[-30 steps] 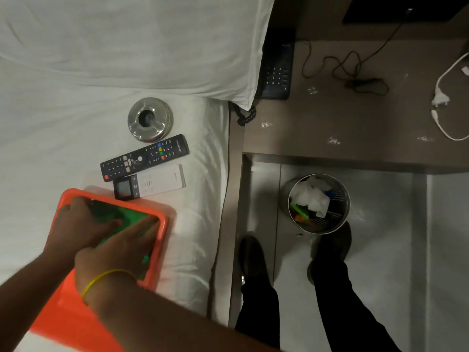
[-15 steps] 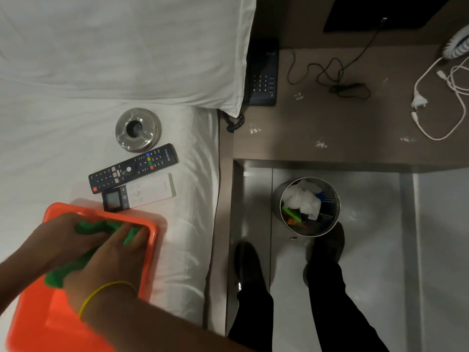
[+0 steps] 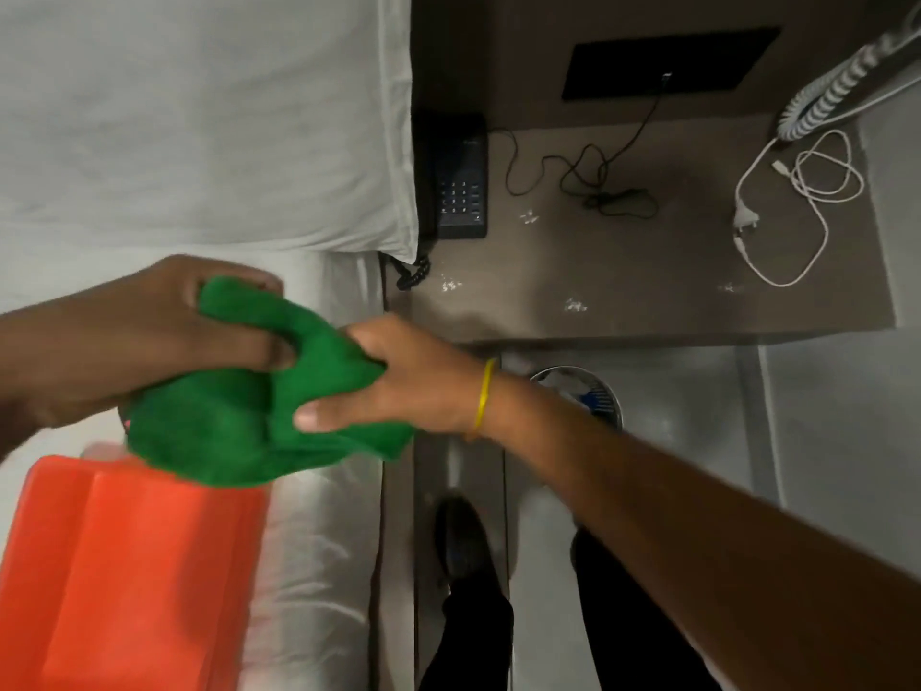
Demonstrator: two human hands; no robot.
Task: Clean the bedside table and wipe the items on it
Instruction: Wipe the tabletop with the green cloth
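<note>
A green cloth (image 3: 259, 416) is bunched up in the air above the bed, gripped from both sides. My left hand (image 3: 149, 336) clasps its upper left part and my right hand (image 3: 398, 381), with a yellow band on the wrist, grips its right end. Under the cloth an orange plastic tub (image 3: 124, 576) lies on the white sheet. The brown bedside table (image 3: 648, 271) stands to the right, with a few white specks on its top. On it lie a black telephone (image 3: 458, 182), a thin black cable (image 3: 598, 187) and a white charger cable (image 3: 797, 211). My hands and the cloth hide the remotes and ashtray.
A white pillow (image 3: 199, 117) fills the upper left, overlapping the telephone's edge. A metal waste bin (image 3: 593, 391) with paper in it stands on the floor below the table, partly behind my right forearm. My dark shoes (image 3: 463, 541) stand in the gap by the bed.
Both hands have lifted the green cloth out of the orange tub and raised it up and to the right. The view has shifted closer and toward the table.
</note>
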